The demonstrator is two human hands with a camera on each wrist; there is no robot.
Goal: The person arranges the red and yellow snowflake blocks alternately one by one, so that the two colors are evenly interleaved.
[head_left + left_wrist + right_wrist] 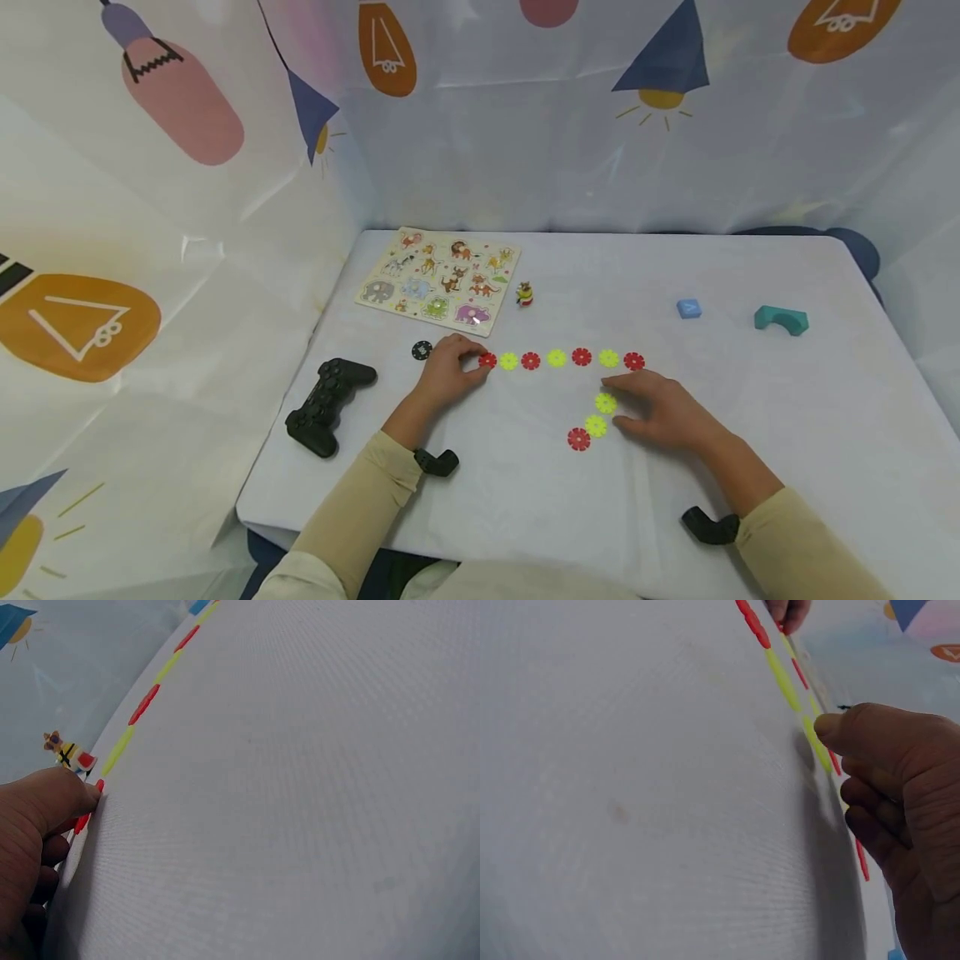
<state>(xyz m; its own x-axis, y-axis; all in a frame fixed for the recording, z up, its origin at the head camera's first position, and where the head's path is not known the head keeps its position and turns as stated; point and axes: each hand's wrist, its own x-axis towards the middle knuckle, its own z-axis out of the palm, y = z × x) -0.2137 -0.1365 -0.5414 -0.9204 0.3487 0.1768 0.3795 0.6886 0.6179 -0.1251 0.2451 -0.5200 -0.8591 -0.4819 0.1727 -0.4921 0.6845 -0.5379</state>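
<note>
Red and yellow slotted discs lie flat on the white table in a row, with a few more below its right part. My left hand (448, 372) pinches the red disc (487, 360) at the row's left end between thumb and finger; the left wrist view shows the same red disc (88, 808) at the fingertips. To the right, my right hand (663, 410) is held over the table with thumb and fingers apart, nothing between them. Closest to it are two yellow discs (605, 403). Another red disc (578, 439) lies just left of the lower yellow one.
An animal picture board (442, 279) lies at the back left, beside a small dog figurine (524, 293). A black game controller (326, 407) and a black round piece (422, 350) are at left. Toward the right lie a blue block (688, 309) and a teal arch block (782, 319).
</note>
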